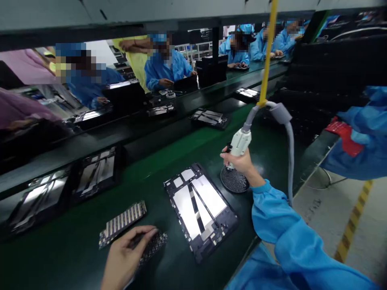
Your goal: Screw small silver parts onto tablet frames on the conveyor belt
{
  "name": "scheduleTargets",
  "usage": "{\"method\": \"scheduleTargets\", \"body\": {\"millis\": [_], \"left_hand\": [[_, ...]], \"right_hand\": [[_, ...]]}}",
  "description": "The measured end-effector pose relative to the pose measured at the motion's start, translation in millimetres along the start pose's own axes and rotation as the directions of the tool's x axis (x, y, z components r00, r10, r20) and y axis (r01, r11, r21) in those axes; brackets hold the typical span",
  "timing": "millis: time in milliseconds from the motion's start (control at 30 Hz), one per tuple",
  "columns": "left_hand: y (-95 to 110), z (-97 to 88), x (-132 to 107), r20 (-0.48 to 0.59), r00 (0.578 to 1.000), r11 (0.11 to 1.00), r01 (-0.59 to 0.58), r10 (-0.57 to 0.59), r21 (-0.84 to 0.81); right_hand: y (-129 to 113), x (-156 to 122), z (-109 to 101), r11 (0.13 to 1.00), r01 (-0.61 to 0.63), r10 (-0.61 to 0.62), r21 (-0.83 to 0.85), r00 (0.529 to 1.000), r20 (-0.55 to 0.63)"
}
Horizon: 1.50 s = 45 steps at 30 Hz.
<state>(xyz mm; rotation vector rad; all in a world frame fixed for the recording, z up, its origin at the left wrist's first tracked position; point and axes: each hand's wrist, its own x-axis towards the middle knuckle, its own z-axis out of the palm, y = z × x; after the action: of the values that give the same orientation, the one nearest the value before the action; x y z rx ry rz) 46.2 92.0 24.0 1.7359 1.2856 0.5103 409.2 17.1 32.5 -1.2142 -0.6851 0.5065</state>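
Note:
My right hand (240,163) is closed around a white electric screwdriver (238,143) that hangs on a grey hose and yellow cord; its tip points down onto a round black mesh dish (234,181). An open tablet chassis (201,209) with silver battery panels lies flat on the green belt between my hands. My left hand (125,253) rests with fingers stretched over a dark circuit-board strip (152,245). A second ribbed strip (122,221) lies just beyond it, untouched.
More open tablet frames sit on the black shelf at left (93,173) and farther along the line (210,118). Several people in blue coats work across the belt. Another person's blue sleeve (359,141) is at the right, over a floor with yellow tape.

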Motion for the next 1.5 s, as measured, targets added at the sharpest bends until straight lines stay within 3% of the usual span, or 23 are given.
{"method": "scheduleTargets", "body": {"millis": [100,167,300,367,500,600,700,800,933,1067,1233,1500], "left_hand": [[0.3,12.7,3.0,0.054,0.998,0.996,0.017,-0.012,-0.090],[-2.2,18.3,4.7,0.025,1.000,0.993,0.007,-0.004,-0.120],[-8.9,22.1,6.3,-0.065,0.978,0.959,0.182,-0.200,-0.217],[-13.1,22.8,6.9,-0.067,0.969,0.954,0.219,-0.237,-0.204],[-21.1,30.9,7.7,-0.100,0.985,0.984,0.125,-0.138,-0.125],[-19.4,46.1,4.7,-0.114,0.993,0.999,-0.012,0.016,0.031],[-8.5,61.5,2.8,-0.040,0.977,0.962,-0.200,0.211,0.185],[2.6,67.9,3.6,-0.018,0.947,0.912,-0.304,0.321,0.276],[-0.2,63.8,-0.9,-0.116,0.951,0.933,-0.249,0.286,0.259],[-24.1,52.1,-4.2,-0.202,0.965,0.985,-0.152,0.167,0.086],[-47.1,41.6,-2.8,-0.335,0.942,0.983,-0.089,0.030,-0.163],[-43.1,39.3,-3.5,-0.334,0.942,0.976,-0.098,0.028,-0.193]], "right_hand": [[6.0,3.6,4.6,0.999,-0.028,0.029,-0.023,0.999,0.016],[7.8,5.0,5.9,0.999,-0.042,0.043,-0.030,0.999,0.028],[9.1,4.6,6.4,0.998,-0.061,0.061,-0.034,0.998,0.021],[9.3,4.2,6.3,0.998,-0.058,0.059,-0.039,0.998,0.021],[6.9,4.7,5.6,0.997,-0.049,0.052,-0.053,0.998,0.041],[-3.9,-0.1,11.3,0.998,-0.012,0.015,-0.065,0.999,0.033],[-21.7,-12.1,33.2,0.996,0.082,-0.080,-0.023,0.994,0.071],[-34.3,-30.2,73.7,0.996,0.071,-0.082,0.054,0.967,0.242],[-27.3,-52.9,138.9,0.998,-0.067,0.051,0.019,0.882,0.469],[-5.8,-58.5,181.4,0.994,-0.100,0.111,-0.050,0.830,0.547],[9.7,-58.0,190.1,0.994,-0.078,0.110,-0.082,0.816,0.567],[9.8,-59.1,187.5,0.991,-0.083,0.127,-0.104,0.813,0.568]]}}
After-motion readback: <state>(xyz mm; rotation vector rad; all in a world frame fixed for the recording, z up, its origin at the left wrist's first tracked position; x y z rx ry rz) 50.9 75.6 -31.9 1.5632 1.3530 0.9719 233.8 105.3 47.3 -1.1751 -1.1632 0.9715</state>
